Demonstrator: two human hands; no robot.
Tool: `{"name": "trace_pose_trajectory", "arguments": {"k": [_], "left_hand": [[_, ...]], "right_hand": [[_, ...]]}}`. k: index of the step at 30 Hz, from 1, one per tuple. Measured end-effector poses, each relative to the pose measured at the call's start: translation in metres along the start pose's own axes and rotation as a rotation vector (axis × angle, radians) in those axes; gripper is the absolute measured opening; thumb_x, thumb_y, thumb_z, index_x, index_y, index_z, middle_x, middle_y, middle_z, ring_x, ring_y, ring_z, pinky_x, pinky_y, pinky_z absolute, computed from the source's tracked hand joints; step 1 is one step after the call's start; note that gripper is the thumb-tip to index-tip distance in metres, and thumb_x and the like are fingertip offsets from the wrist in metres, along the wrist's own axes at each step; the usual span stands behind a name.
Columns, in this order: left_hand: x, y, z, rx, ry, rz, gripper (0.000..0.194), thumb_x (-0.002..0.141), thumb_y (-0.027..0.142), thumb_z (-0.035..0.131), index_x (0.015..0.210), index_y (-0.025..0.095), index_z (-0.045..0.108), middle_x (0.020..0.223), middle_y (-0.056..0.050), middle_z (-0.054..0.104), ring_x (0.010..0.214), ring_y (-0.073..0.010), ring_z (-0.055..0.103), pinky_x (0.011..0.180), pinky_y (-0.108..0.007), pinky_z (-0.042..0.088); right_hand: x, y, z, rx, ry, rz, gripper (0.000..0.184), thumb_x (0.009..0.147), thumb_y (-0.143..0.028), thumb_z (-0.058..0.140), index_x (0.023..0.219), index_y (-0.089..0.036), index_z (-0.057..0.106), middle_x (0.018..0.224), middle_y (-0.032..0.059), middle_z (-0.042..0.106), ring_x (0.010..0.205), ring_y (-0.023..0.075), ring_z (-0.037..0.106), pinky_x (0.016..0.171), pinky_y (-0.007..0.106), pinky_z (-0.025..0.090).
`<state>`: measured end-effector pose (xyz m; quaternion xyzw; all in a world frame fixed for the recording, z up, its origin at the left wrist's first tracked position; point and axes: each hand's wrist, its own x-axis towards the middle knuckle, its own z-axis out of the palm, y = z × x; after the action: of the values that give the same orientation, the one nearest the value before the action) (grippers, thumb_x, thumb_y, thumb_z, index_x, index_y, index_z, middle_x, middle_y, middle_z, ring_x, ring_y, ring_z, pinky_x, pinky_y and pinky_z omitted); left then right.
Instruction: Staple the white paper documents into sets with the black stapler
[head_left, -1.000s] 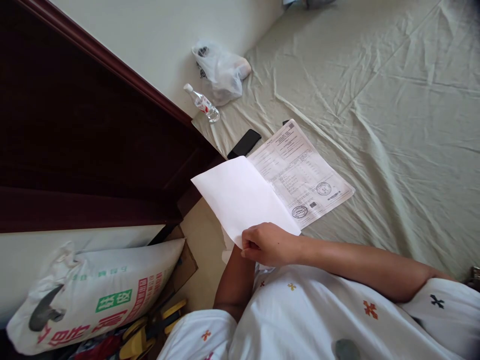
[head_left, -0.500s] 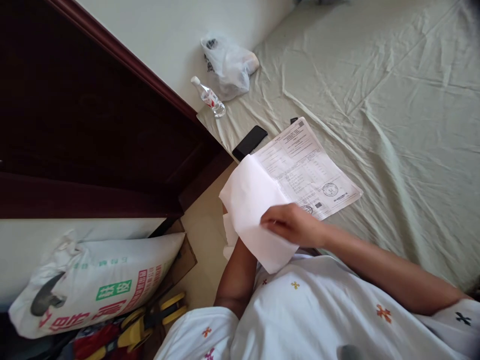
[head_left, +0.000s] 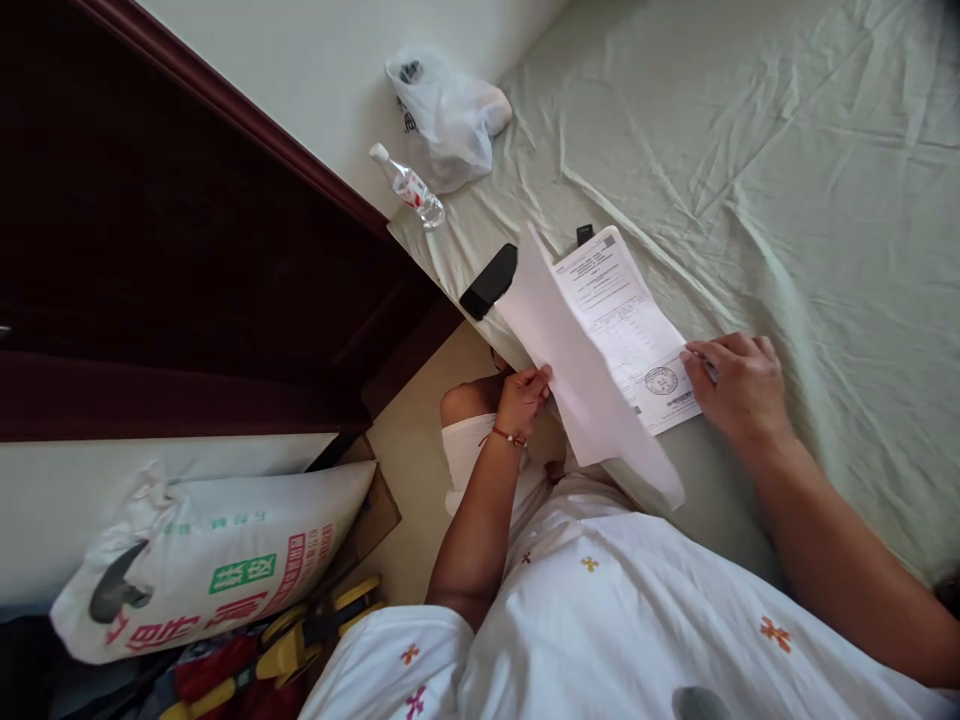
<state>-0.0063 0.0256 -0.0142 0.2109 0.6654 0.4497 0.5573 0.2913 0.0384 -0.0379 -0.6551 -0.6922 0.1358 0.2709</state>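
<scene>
A white sheet of paper (head_left: 577, 375), its facing side blank, stands half lifted and curved over a printed document (head_left: 611, 305). My left hand (head_left: 525, 400) is closed, pinching the sheet's near left edge between thumb and fingers. At the document's right edge, my right hand (head_left: 742, 385) has its thumb and fingertips closed on the paper's margin. The document carries lines of print, a round stamp and a barcode; the raised sheet covers its left part. Just left of the papers lies a black phone (head_left: 489, 282), partly behind the sheet.
The papers rest at the edge of a bed with a wrinkled pale green sheet (head_left: 750, 120). Farther back are a clear bottle (head_left: 411, 188) and a white plastic bag (head_left: 450, 120). A small black object (head_left: 584, 234) lies behind the document. A large printed sack (head_left: 225, 560) stands at lower left.
My right hand has moved from the blank sheet to the document's right edge. The blank sheet has swung up and rightward, and my left hand now shows, holding its edge.
</scene>
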Motion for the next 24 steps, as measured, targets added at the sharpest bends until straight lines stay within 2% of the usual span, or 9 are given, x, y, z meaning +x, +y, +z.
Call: {"name": "trace_pose_trajectory", "arguments": {"k": [2, 7, 12, 15, 18, 24], "left_hand": [[0.003, -0.002, -0.002, 0.018, -0.044, 0.031, 0.060, 0.070, 0.051, 0.097, 0.058, 0.015, 0.051, 0.049, 0.007, 0.045, 0.038, -0.0004, 0.026, 0.039, -0.019, 0.013], [0.005, -0.005, -0.006, 0.034, -0.074, 0.069, 0.069, 0.052, 0.066, 0.098, 0.059, 0.016, 0.051, 0.048, 0.007, 0.046, 0.037, 0.0002, 0.026, 0.040, -0.019, 0.011], [0.004, -0.003, -0.002, 0.055, -0.058, 0.082, 0.077, 0.040, 0.073, 0.097, 0.057, 0.017, 0.049, 0.047, 0.008, 0.046, 0.037, 0.0005, 0.027, 0.039, -0.018, 0.011], [0.004, -0.003, 0.000, 0.056, -0.045, 0.074, 0.078, 0.036, 0.074, 0.097, 0.057, 0.017, 0.048, 0.046, 0.008, 0.046, 0.036, 0.0004, 0.027, 0.038, -0.018, 0.011], [0.003, -0.003, 0.000, 0.044, -0.040, 0.073, 0.079, 0.036, 0.074, 0.098, 0.058, 0.017, 0.048, 0.047, 0.007, 0.047, 0.036, 0.0003, 0.027, 0.038, -0.018, 0.011], [0.003, -0.004, -0.001, 0.024, -0.044, 0.069, 0.069, 0.051, 0.063, 0.099, 0.060, 0.017, 0.049, 0.047, 0.008, 0.046, 0.038, -0.0001, 0.028, 0.040, -0.019, 0.011]], "right_hand": [[0.000, -0.002, 0.002, 0.037, -0.006, -0.004, 0.035, 0.100, -0.044, 0.057, 0.105, -0.020, 0.081, 0.104, 0.0157, 0.076, 0.098, 0.0324, 0.059, 0.093, 0.048, 0.047], [0.005, 0.003, 0.004, 0.125, -0.017, 0.053, 0.016, 0.089, -0.032, 0.063, 0.092, -0.022, 0.075, 0.084, 0.0093, 0.072, 0.084, 0.0267, 0.060, 0.080, 0.039, 0.044], [0.007, 0.007, 0.003, 0.145, -0.054, 0.074, 0.009, 0.079, -0.022, 0.063, 0.084, -0.022, 0.071, 0.073, 0.0052, 0.067, 0.075, 0.0223, 0.056, 0.071, 0.034, 0.038], [0.008, 0.007, -0.001, 0.161, -0.063, 0.065, 0.008, 0.075, -0.020, 0.064, 0.080, -0.021, 0.070, 0.072, 0.0051, 0.066, 0.073, 0.0209, 0.055, 0.070, 0.033, 0.037], [0.008, 0.005, -0.005, 0.166, -0.060, 0.051, 0.009, 0.078, -0.022, 0.064, 0.080, -0.020, 0.074, 0.074, 0.0069, 0.068, 0.073, 0.0207, 0.054, 0.070, 0.033, 0.037], [0.006, -0.001, -0.009, 0.103, -0.093, 0.033, 0.022, 0.090, -0.018, 0.060, 0.090, -0.017, 0.082, 0.079, 0.0101, 0.069, 0.077, 0.0209, 0.053, 0.070, 0.033, 0.037]]}}
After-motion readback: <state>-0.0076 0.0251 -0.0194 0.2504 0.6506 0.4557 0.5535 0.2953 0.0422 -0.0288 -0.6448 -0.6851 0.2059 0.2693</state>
